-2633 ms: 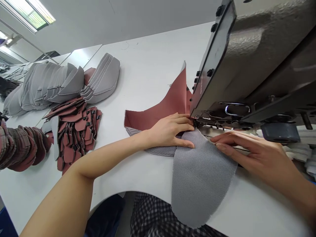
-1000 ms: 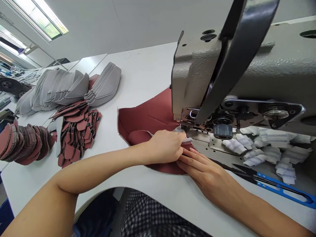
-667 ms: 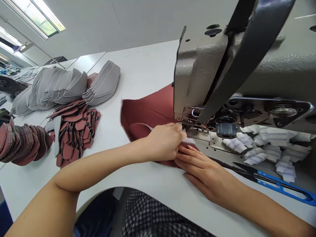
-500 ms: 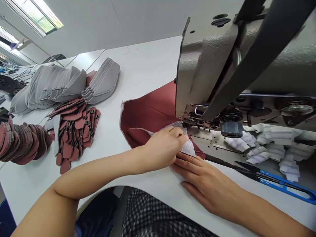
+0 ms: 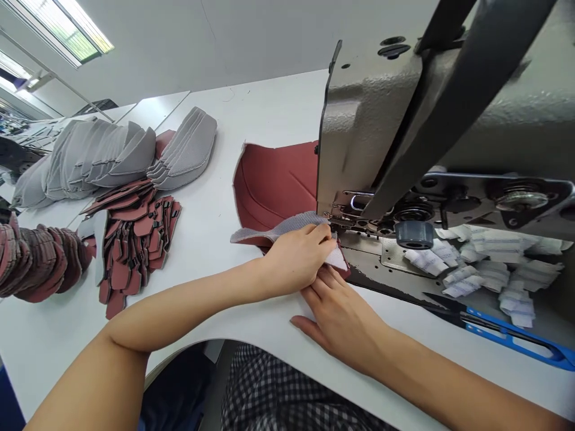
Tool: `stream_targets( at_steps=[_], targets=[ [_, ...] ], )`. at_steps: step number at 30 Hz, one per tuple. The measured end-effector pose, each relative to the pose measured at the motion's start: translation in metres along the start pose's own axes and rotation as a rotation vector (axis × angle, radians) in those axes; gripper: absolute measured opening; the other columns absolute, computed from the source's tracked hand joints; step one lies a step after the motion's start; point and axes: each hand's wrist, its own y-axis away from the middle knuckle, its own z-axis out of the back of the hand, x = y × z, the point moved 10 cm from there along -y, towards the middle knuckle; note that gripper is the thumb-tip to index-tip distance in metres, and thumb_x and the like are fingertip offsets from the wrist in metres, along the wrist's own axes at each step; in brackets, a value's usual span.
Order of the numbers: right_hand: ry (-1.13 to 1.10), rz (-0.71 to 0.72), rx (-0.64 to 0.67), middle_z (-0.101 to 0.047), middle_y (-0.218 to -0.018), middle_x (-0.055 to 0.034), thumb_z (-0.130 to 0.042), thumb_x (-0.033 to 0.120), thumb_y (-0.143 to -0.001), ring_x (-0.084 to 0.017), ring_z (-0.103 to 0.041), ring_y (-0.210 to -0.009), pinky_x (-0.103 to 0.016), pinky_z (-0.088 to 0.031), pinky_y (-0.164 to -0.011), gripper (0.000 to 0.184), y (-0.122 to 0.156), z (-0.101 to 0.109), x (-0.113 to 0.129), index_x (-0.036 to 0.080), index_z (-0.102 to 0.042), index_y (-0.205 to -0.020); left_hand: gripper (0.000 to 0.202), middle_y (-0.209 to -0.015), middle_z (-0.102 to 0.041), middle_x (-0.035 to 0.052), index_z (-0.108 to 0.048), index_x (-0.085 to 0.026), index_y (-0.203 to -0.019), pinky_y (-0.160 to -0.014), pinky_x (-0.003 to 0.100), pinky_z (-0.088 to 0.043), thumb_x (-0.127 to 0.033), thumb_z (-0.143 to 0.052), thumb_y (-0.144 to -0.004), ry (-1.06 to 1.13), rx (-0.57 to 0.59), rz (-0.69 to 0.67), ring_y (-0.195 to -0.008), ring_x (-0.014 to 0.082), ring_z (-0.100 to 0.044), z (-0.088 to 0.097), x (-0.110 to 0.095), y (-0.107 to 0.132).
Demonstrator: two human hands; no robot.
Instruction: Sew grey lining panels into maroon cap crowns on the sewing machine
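Observation:
A dark red fabric piece (image 5: pixel 274 182) with a grey mesh piece (image 5: pixel 278 229) on it lies under the foot of a grey sewing machine (image 5: pixel 404 114). My left hand (image 5: pixel 296 257) is curled, its fingertips pinching the grey mesh edge right by the needle. My right hand (image 5: pixel 336 311) lies just below it with fingers stretched out, pressing the fabric edge flat on the white table (image 5: pixel 260 108).
Stacks of grey curved pieces (image 5: pixel 90 158) and dark red cut pieces (image 5: pixel 135 233) sit at the left. Blue-handled scissors (image 5: pixel 507 335) and several white labels (image 5: pixel 485 263) lie on the machine bed at the right. A checked garment shows at the table's front cutout.
The red and grey pieces have fed further back under the machine, and the grey mesh edge now shows to the left of my left hand. Both hands stayed by the needle.

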Motion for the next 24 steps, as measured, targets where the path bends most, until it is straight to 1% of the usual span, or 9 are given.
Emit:
stream_targets(
  at_steps=[3, 6, 10, 12, 13, 16, 19, 22, 24],
  targets=[
    [0.003, 0.021, -0.002, -0.064, -0.125, -0.0226, -0.063, 0.048, -0.091, -0.041, -0.054, -0.123, -0.058, -0.046, -0.107, 0.055, -0.005, -0.003, 0.002, 0.003, -0.065, -0.122, 0.035, -0.126, -0.063, 0.0132, -0.059, -0.011, -0.127, -0.092, 0.037, -0.055, -0.010, -0.045, -0.094, 0.024, -0.022, -0.005, -0.111, 0.0243, -0.060, 0.004, 0.000, 0.006],
    [0.024, 0.057, -0.001, -0.060, -0.133, -0.0246, -0.061, 0.050, -0.093, -0.041, -0.050, -0.129, -0.058, -0.043, -0.110, 0.061, -0.006, -0.006, 0.007, 0.001, -0.061, -0.129, 0.035, -0.127, -0.067, 0.0098, -0.060, -0.014, -0.127, -0.099, 0.036, -0.054, -0.009, -0.045, -0.096, 0.180, -0.065, -0.005, -0.116, 0.0219, -0.062, 0.008, 0.002, 0.018],
    [0.122, 0.045, -0.035, -0.051, -0.142, -0.0308, -0.054, 0.059, -0.093, -0.043, -0.044, -0.135, -0.057, -0.041, -0.112, 0.079, -0.009, -0.011, 0.012, -0.007, -0.054, -0.135, 0.038, -0.130, -0.069, 0.0046, -0.063, -0.018, -0.127, -0.103, 0.029, -0.054, -0.013, -0.038, -0.099, 0.520, -0.227, 0.168, -0.119, 0.0144, -0.065, 0.013, 0.031, 0.032],
    [0.162, 0.030, -0.030, -0.046, -0.145, -0.0322, -0.052, 0.063, -0.093, -0.043, -0.042, -0.137, -0.057, -0.040, -0.112, 0.085, -0.011, -0.015, 0.014, -0.009, -0.051, -0.137, 0.037, -0.125, -0.072, 0.0027, -0.065, -0.019, -0.125, -0.101, 0.027, -0.055, -0.015, -0.038, -0.100, 0.617, -0.247, 0.224, -0.115, 0.0124, -0.067, 0.008, 0.039, 0.034],
    [0.170, 0.017, -0.028, -0.048, -0.144, -0.0323, -0.053, 0.065, -0.092, -0.043, -0.043, -0.136, -0.057, -0.040, -0.112, 0.085, -0.012, -0.016, 0.014, -0.008, -0.053, -0.136, 0.037, -0.125, -0.072, 0.0030, -0.066, -0.019, -0.124, -0.103, 0.028, -0.054, -0.015, -0.039, -0.100, 0.607, -0.246, 0.204, -0.116, 0.0130, -0.067, 0.007, 0.037, 0.034],
    [0.150, -0.035, -0.022, -0.059, -0.131, -0.0300, -0.062, 0.064, -0.087, -0.041, -0.051, -0.128, -0.054, -0.044, -0.109, 0.078, -0.015, -0.016, 0.012, -0.004, -0.064, -0.125, 0.033, -0.131, -0.069, 0.0077, -0.066, -0.015, -0.122, -0.113, 0.037, -0.048, -0.013, -0.043, -0.099, 0.432, -0.243, 0.032, -0.128, 0.0177, -0.060, 0.004, 0.014, 0.030],
    [0.112, -0.065, 0.013, -0.063, -0.127, -0.0275, -0.063, 0.062, -0.088, -0.040, -0.054, -0.123, -0.054, -0.048, -0.103, 0.071, -0.016, -0.016, 0.010, 0.000, -0.068, -0.122, 0.032, -0.136, -0.065, 0.0109, -0.063, -0.012, -0.126, -0.119, 0.039, -0.042, -0.014, -0.046, -0.099, 0.313, -0.230, -0.088, -0.134, 0.0188, -0.056, 0.000, -0.003, 0.029],
    [0.066, -0.073, 0.074, -0.067, -0.120, -0.0248, -0.059, 0.060, -0.091, -0.039, -0.058, -0.116, -0.055, -0.048, -0.101, 0.066, -0.020, -0.021, 0.009, 0.003, -0.068, -0.122, 0.036, -0.139, -0.063, 0.0117, -0.061, -0.011, -0.128, -0.120, 0.039, -0.041, -0.007, -0.045, -0.096, 0.242, -0.188, -0.120, -0.134, 0.0186, -0.055, -0.002, -0.006, 0.026],
    [0.052, -0.093, 0.103, -0.069, -0.115, -0.0234, -0.058, 0.059, -0.092, -0.039, -0.059, -0.114, -0.055, -0.046, -0.102, 0.063, -0.026, -0.024, 0.005, 0.004, -0.070, -0.121, 0.041, -0.140, -0.062, 0.0120, -0.061, -0.012, -0.128, -0.118, 0.039, -0.044, -0.002, -0.044, -0.092, 0.198, -0.145, -0.113, -0.137, 0.0193, -0.053, -0.001, -0.002, 0.020]
  ],
)
